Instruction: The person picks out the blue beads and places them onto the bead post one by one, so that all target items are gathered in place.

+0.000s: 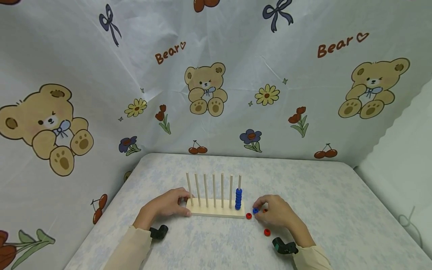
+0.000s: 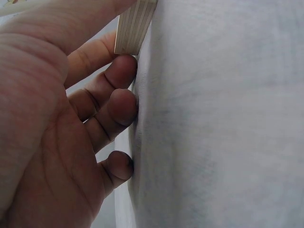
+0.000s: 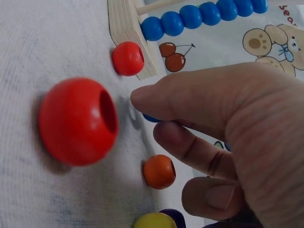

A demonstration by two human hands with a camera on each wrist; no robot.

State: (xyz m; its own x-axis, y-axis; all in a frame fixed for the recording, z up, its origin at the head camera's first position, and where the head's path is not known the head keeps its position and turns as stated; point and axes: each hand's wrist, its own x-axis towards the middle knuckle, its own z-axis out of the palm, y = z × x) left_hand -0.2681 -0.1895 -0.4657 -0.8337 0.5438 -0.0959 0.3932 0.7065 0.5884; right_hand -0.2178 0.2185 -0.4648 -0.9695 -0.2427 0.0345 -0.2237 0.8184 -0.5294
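Observation:
A wooden peg rack [image 1: 216, 212] with several upright pegs stands on the table; its rightmost peg carries a stack of blue beads [image 1: 238, 199]. My left hand [image 1: 170, 202] grips the left end of the base, thumb in front and fingers behind. To the right of the rack, my right hand [image 1: 275, 210] pinches a loose blue bead [image 1: 255, 211] between thumb and index finger, close over the table. Most of that bead is hidden by the fingers in the right wrist view. One red bead [image 1: 248, 216] lies by the rack's right end, another red bead [image 1: 267, 232] nearer the wrist.
Beneath the right hand lie an orange bead [image 3: 159, 172], a yellow bead [image 3: 154, 221] and a dark purple bead [image 3: 175, 217]. A bear-printed cloth [image 1: 236, 48] hangs behind the table [image 1: 303, 187]. A thin cable [image 1: 412, 225] shows at the far right.

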